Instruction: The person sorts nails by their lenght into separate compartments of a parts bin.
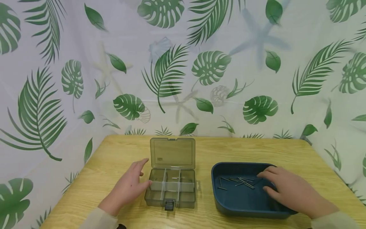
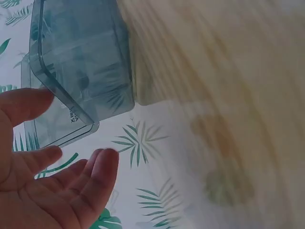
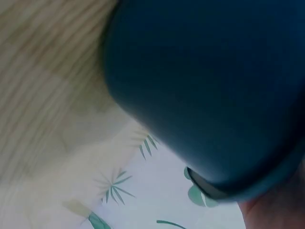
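Observation:
A smoky transparent compartment box (image 1: 170, 203) stands on the table with its lid (image 1: 172, 153) raised. My left hand (image 1: 130, 186) is at its left side, fingers loosely extended and the thumb at the box wall; in the left wrist view the hand (image 2: 57, 186) has nothing in its palm. To the right is a dark blue bin (image 1: 240, 206) with several loose nails (image 1: 243, 182) on its floor. My right hand (image 1: 288, 190) reaches over the bin's right rim, thumb and fingers apart, near the nails. The bin wall (image 3: 205, 95) hides most of that hand in the right wrist view.
The wood-grain table (image 1: 123, 149) carries both containers, with a gap between them. Behind and on both sides hangs a white cloth (image 1: 177, 95) printed with green leaves. A front latch (image 1: 169, 205) juts from the box toward me.

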`<control>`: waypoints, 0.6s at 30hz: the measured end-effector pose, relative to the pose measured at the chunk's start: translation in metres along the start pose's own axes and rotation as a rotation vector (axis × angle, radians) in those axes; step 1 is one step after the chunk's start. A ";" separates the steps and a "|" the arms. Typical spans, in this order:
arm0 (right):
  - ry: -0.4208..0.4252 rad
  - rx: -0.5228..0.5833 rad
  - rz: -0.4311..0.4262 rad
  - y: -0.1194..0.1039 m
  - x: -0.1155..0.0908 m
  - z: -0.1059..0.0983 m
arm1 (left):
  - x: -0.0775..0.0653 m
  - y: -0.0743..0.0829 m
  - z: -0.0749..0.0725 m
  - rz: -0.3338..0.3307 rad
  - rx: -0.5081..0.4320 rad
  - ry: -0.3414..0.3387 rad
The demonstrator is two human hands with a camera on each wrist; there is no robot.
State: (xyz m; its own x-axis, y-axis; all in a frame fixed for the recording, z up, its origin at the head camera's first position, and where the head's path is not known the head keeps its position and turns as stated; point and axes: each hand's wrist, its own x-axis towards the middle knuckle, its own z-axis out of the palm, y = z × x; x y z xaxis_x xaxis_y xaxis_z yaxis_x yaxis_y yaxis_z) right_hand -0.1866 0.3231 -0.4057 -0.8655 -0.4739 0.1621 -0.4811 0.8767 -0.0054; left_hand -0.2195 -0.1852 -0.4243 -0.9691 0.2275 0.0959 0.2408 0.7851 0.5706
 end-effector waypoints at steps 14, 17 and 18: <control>-0.150 0.050 0.019 0.007 0.010 0.021 | 0.007 -0.011 0.005 -0.172 -0.550 -0.242; -0.164 0.057 0.019 0.008 0.011 0.024 | 0.008 -0.017 0.006 -0.155 -0.605 -0.278; -0.164 0.058 0.020 0.008 0.012 0.025 | 0.008 -0.019 0.007 -0.150 -0.621 -0.285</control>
State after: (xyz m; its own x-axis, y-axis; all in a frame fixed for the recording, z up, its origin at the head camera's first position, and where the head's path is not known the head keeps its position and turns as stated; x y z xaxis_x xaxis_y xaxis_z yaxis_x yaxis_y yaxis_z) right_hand -0.2038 0.3222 -0.4281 -0.8839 -0.4677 -0.0018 -0.4666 0.8821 -0.0645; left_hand -0.2312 -0.1943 -0.4397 -0.9170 0.3510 -0.1894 -0.0525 0.3643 0.9298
